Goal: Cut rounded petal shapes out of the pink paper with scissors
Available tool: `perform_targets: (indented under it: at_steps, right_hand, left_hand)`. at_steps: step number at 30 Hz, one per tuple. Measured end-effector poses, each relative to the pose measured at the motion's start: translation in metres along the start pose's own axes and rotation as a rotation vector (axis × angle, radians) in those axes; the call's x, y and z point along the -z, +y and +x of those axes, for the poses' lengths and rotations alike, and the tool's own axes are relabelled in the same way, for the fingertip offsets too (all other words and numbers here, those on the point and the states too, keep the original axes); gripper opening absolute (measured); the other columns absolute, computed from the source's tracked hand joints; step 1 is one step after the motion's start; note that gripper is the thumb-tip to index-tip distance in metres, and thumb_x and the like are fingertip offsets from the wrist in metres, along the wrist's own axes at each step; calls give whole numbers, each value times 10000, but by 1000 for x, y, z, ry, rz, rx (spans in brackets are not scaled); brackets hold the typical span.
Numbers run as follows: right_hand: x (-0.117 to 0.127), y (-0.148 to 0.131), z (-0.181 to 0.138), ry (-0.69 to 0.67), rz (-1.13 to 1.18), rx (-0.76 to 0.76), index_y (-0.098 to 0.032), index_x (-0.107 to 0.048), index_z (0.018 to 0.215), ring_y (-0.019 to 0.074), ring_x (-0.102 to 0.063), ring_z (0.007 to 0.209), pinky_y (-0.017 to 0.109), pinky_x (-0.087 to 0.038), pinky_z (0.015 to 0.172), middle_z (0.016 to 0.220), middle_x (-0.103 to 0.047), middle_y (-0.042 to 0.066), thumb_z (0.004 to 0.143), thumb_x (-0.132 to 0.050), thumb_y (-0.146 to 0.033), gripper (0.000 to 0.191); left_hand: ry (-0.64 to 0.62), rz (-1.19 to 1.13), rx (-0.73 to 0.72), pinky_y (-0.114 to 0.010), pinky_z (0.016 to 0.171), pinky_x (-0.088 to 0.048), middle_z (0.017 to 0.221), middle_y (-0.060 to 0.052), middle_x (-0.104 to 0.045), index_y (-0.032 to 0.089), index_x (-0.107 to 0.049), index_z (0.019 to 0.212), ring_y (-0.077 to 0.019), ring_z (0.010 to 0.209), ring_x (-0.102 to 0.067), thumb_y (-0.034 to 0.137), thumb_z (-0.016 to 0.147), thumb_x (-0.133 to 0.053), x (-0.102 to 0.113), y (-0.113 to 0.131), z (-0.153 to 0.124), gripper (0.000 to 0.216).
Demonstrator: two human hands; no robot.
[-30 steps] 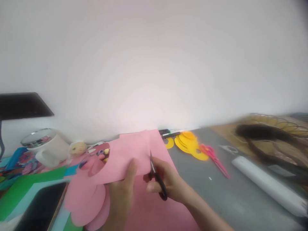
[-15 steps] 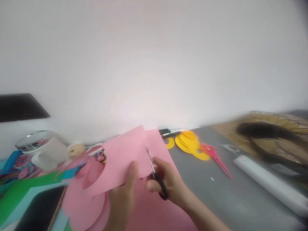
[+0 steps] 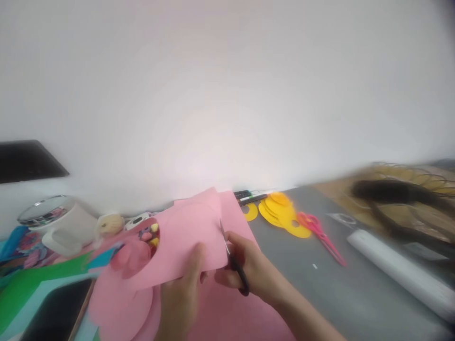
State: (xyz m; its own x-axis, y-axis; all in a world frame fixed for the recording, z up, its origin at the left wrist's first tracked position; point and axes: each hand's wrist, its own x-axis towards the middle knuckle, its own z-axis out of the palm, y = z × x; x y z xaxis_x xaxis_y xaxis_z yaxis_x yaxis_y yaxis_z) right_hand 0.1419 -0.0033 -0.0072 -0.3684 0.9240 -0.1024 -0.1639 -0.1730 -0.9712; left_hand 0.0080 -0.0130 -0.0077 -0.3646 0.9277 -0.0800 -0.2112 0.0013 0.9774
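Observation:
My left hand [image 3: 183,293] pinches the lower edge of a pink sheet of paper [image 3: 188,227], thumb on top and fingers beneath. The sheet is held up off the table, and its left edge is cut in a curve. In my right hand [image 3: 249,270] is a pair of scissors [image 3: 239,274] with dark handles, its blades at the sheet's right edge. Faint curved lines seem to show on the paper. Pink rounded cutouts [image 3: 122,308] lie to the left of my left hand, and a larger pink sheet [image 3: 238,312] lies under both hands.
Yellow paper cutouts [image 3: 279,213], pens [image 3: 253,200] and pink scissors [image 3: 322,237] lie to the right on the grey mat [image 3: 295,274]. Farther right is a white roll-like object [image 3: 398,270]. At left stand a white mug [image 3: 67,227] and a phone [image 3: 57,312] on coloured paper.
The pink sheet has shifted slightly right and tilted in my left hand. Small beads or toys behind its curved edge show more now. The scissors stay at its right edge.

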Motion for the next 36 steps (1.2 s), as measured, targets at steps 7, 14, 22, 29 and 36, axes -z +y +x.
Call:
perform_targets:
  at_steps: [7,14,22,29,36]
  right_hand:
    - [-1,-3,1,19,-32,103,-182,-550,775,98,-428,529,231,-357,524,587,-504,-63,649,-773,-259,267]
    - [-3,1,-2,17,-48,81,-182,-544,749,72,-322,477,204,-263,449,539,-430,-82,688,-726,-267,210]
    - [0,1,2,23,2,160,-186,-537,776,115,-469,593,218,-366,524,629,-511,-48,622,-793,-286,315]
    - [0,-7,0,20,0,136,-189,-529,747,79,-388,508,208,-346,495,586,-490,-70,620,-794,-315,320]
    - [-5,-10,-2,4,22,136,-183,-541,731,68,-348,446,209,-288,438,572,-479,-63,639,-794,-391,340]
  left_hand:
    - [-102,-125,31,-204,413,-340,453,61,-430,184,-500,527,-73,446,-378,345,626,-785,1,-4,3,343]
    - [-158,-186,48,-213,446,-360,468,76,-449,205,-538,645,-78,450,-389,337,622,-799,5,-4,7,293]
    - [-144,-105,44,-252,430,-316,455,56,-372,194,-450,475,-87,442,-348,349,592,-782,-2,-1,1,384]
    - [-104,-73,7,-260,420,-312,467,55,-383,205,-456,493,-94,442,-350,310,570,-780,-2,0,2,349]
    - [-168,-82,-14,-237,428,-275,374,65,-331,200,-342,408,-68,403,-309,331,668,-726,-3,-3,0,481]
